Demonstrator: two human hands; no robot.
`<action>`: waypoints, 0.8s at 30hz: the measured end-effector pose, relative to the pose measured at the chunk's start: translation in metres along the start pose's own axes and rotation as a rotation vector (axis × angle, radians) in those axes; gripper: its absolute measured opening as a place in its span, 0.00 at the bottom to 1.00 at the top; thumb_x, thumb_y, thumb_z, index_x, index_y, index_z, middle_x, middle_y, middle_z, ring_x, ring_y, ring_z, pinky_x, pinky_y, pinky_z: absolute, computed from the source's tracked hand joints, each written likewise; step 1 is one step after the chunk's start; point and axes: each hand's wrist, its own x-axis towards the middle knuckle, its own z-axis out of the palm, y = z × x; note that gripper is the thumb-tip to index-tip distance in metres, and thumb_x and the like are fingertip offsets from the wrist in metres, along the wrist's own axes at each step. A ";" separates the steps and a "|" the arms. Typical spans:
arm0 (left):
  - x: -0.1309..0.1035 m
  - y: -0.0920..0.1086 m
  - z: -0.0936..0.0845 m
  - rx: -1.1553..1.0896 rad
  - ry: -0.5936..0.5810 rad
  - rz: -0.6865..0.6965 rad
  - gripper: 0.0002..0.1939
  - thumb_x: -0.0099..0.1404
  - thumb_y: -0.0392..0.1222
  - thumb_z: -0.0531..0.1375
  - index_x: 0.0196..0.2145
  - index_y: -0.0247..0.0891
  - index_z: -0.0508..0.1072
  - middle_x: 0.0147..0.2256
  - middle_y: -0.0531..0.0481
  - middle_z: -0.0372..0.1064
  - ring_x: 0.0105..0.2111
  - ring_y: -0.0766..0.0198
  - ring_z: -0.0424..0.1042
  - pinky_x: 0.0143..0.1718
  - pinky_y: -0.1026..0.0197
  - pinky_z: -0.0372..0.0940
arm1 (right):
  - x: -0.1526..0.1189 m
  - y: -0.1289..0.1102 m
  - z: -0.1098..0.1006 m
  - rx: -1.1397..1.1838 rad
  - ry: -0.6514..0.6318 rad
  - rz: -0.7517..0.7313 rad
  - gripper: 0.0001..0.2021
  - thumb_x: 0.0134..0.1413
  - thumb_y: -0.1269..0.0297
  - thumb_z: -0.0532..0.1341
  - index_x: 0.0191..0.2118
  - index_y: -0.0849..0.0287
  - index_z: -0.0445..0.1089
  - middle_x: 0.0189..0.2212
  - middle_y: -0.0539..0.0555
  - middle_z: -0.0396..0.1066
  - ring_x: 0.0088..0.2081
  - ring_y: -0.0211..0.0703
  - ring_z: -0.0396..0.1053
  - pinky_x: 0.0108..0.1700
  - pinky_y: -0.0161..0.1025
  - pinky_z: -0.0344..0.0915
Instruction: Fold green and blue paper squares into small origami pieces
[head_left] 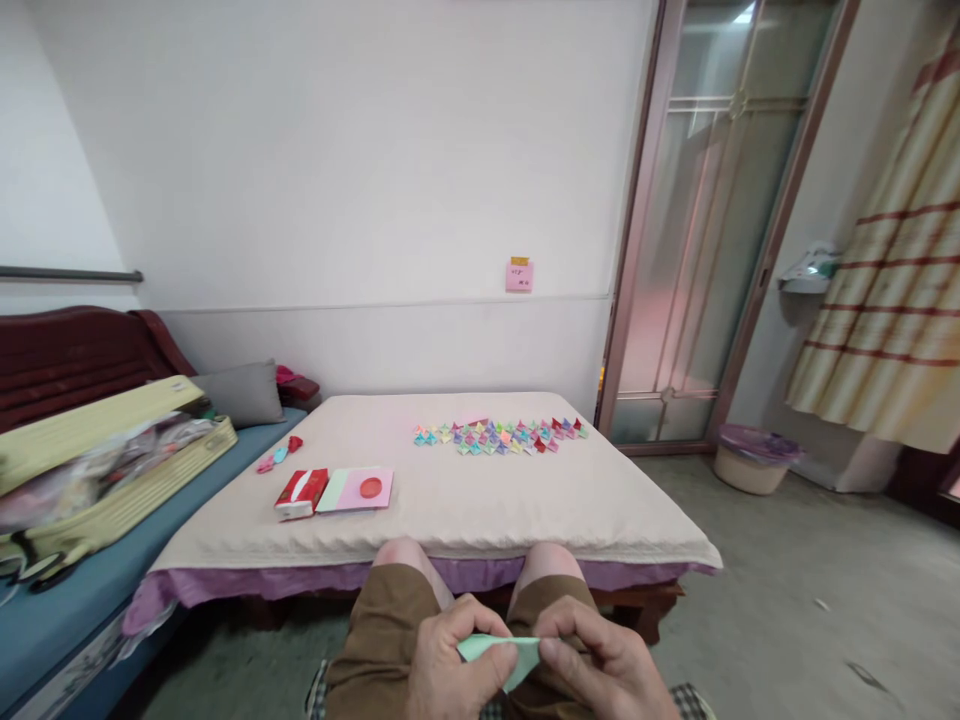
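Note:
A small piece of light green folded paper is held between my two hands, above my lap. My left hand pinches its left part between thumb and fingers. With thumb and fingertips, my right hand grips the paper's right end. On the cloth-covered table ahead lie several small folded paper pieces in many colours, set out in rows. Left of them, a stack of pink and pale green paper sheets carries a round red lid-like disc.
A red tissue pack lies beside the sheets. Small red, blue and pink items rest near the table's left edge. An open yellow case sits on a blue-covered seat at left. A lined bin stands on the floor at right.

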 end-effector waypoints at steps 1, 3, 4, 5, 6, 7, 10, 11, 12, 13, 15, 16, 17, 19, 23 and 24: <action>0.000 0.001 0.000 0.003 -0.001 -0.001 0.05 0.49 0.35 0.60 0.20 0.36 0.77 0.20 0.54 0.63 0.21 0.67 0.59 0.23 0.66 0.53 | 0.000 -0.001 0.000 -0.049 -0.004 -0.020 0.10 0.49 0.56 0.63 0.27 0.58 0.71 0.24 0.50 0.68 0.26 0.40 0.63 0.28 0.34 0.60; -0.001 0.002 0.002 0.008 -0.001 0.004 0.05 0.48 0.34 0.60 0.20 0.36 0.77 0.20 0.54 0.63 0.21 0.67 0.60 0.23 0.67 0.54 | 0.000 -0.003 0.002 -0.143 -0.003 -0.061 0.09 0.47 0.57 0.64 0.28 0.58 0.72 0.25 0.50 0.69 0.29 0.41 0.65 0.30 0.35 0.61; -0.001 0.003 0.003 0.011 0.003 0.009 0.05 0.48 0.34 0.60 0.19 0.36 0.76 0.20 0.54 0.63 0.21 0.67 0.60 0.23 0.67 0.54 | 0.000 -0.003 0.003 -0.176 -0.010 -0.077 0.09 0.48 0.58 0.64 0.27 0.58 0.73 0.24 0.50 0.68 0.29 0.42 0.65 0.31 0.35 0.61; -0.001 0.003 0.004 0.017 0.007 0.013 0.04 0.48 0.34 0.61 0.19 0.36 0.76 0.20 0.54 0.63 0.21 0.68 0.60 0.23 0.67 0.54 | 0.000 -0.003 0.004 -0.195 -0.015 -0.087 0.09 0.49 0.58 0.64 0.25 0.58 0.72 0.23 0.50 0.68 0.28 0.41 0.65 0.30 0.35 0.61; -0.001 0.004 0.004 0.024 0.009 0.014 0.04 0.48 0.34 0.61 0.19 0.36 0.76 0.19 0.55 0.63 0.21 0.68 0.60 0.23 0.67 0.54 | 0.000 -0.003 0.005 -0.206 -0.015 -0.094 0.10 0.50 0.58 0.63 0.24 0.58 0.72 0.22 0.49 0.67 0.27 0.41 0.64 0.30 0.35 0.60; -0.001 0.004 0.004 0.028 0.007 0.010 0.04 0.47 0.34 0.61 0.19 0.36 0.76 0.19 0.55 0.63 0.21 0.68 0.59 0.23 0.67 0.53 | 0.000 -0.003 0.006 -0.213 -0.008 -0.096 0.11 0.51 0.58 0.62 0.23 0.58 0.72 0.21 0.49 0.66 0.26 0.40 0.64 0.29 0.35 0.60; -0.002 0.003 0.002 0.009 -0.022 -0.028 0.03 0.47 0.34 0.61 0.19 0.36 0.75 0.19 0.56 0.62 0.21 0.69 0.58 0.23 0.67 0.52 | -0.001 -0.002 0.005 -0.228 0.019 -0.096 0.12 0.52 0.59 0.61 0.22 0.57 0.71 0.21 0.48 0.66 0.26 0.39 0.64 0.29 0.34 0.59; -0.002 0.002 0.000 -0.001 -0.031 -0.038 0.03 0.47 0.34 0.60 0.20 0.36 0.75 0.19 0.56 0.62 0.20 0.69 0.57 0.22 0.67 0.52 | -0.001 -0.001 0.005 -0.231 0.019 -0.096 0.12 0.52 0.59 0.61 0.22 0.57 0.71 0.21 0.49 0.66 0.26 0.40 0.64 0.29 0.35 0.59; -0.002 0.001 -0.001 -0.010 -0.039 -0.041 0.03 0.47 0.34 0.61 0.20 0.36 0.75 0.19 0.56 0.62 0.21 0.68 0.57 0.22 0.67 0.52 | -0.001 -0.001 0.005 -0.232 0.016 -0.096 0.12 0.52 0.59 0.61 0.22 0.57 0.71 0.21 0.49 0.66 0.26 0.40 0.64 0.30 0.35 0.59; -0.002 0.000 -0.002 -0.016 -0.044 -0.039 0.03 0.47 0.35 0.61 0.20 0.36 0.75 0.19 0.56 0.62 0.21 0.68 0.57 0.23 0.67 0.51 | -0.002 -0.001 0.004 -0.231 0.013 -0.095 0.12 0.52 0.59 0.61 0.22 0.57 0.71 0.21 0.49 0.66 0.26 0.40 0.64 0.30 0.35 0.59; -0.003 -0.002 -0.003 -0.016 -0.043 -0.037 0.03 0.47 0.35 0.61 0.20 0.36 0.75 0.19 0.56 0.62 0.21 0.68 0.57 0.23 0.67 0.51 | -0.001 -0.002 0.004 -0.227 0.010 -0.095 0.12 0.52 0.58 0.61 0.22 0.57 0.71 0.21 0.49 0.66 0.26 0.40 0.64 0.30 0.35 0.59; -0.003 -0.002 -0.003 -0.015 -0.042 -0.037 0.03 0.48 0.35 0.61 0.20 0.36 0.75 0.19 0.56 0.61 0.21 0.68 0.57 0.23 0.67 0.51 | -0.001 -0.002 0.004 -0.225 0.009 -0.093 0.12 0.53 0.58 0.61 0.23 0.57 0.71 0.21 0.49 0.66 0.26 0.40 0.64 0.30 0.35 0.59; -0.003 -0.002 -0.003 -0.017 -0.041 -0.035 0.03 0.48 0.35 0.61 0.20 0.35 0.75 0.19 0.56 0.61 0.20 0.69 0.57 0.23 0.67 0.51 | -0.001 -0.002 0.005 -0.224 0.004 -0.091 0.12 0.53 0.58 0.61 0.23 0.57 0.71 0.22 0.49 0.66 0.27 0.40 0.64 0.30 0.35 0.59; -0.003 -0.001 -0.002 -0.019 -0.041 -0.029 0.03 0.48 0.35 0.61 0.20 0.35 0.75 0.19 0.56 0.61 0.20 0.69 0.57 0.22 0.67 0.51 | -0.001 -0.002 0.006 -0.227 -0.014 -0.092 0.11 0.53 0.58 0.61 0.24 0.57 0.72 0.23 0.49 0.67 0.28 0.41 0.65 0.31 0.35 0.59; -0.004 0.000 -0.001 0.026 -0.042 -0.006 0.04 0.49 0.36 0.63 0.20 0.35 0.75 0.20 0.55 0.62 0.21 0.69 0.58 0.22 0.67 0.51 | -0.001 -0.001 0.009 -0.274 -0.038 -0.147 0.12 0.54 0.59 0.60 0.23 0.57 0.71 0.21 0.49 0.67 0.26 0.40 0.64 0.30 0.35 0.59; -0.004 0.000 -0.001 0.043 -0.052 -0.003 0.03 0.49 0.36 0.63 0.20 0.35 0.75 0.20 0.55 0.62 0.21 0.69 0.58 0.22 0.67 0.51 | -0.001 -0.001 0.009 -0.296 -0.037 -0.164 0.12 0.54 0.60 0.59 0.23 0.58 0.70 0.21 0.49 0.67 0.26 0.39 0.64 0.30 0.35 0.59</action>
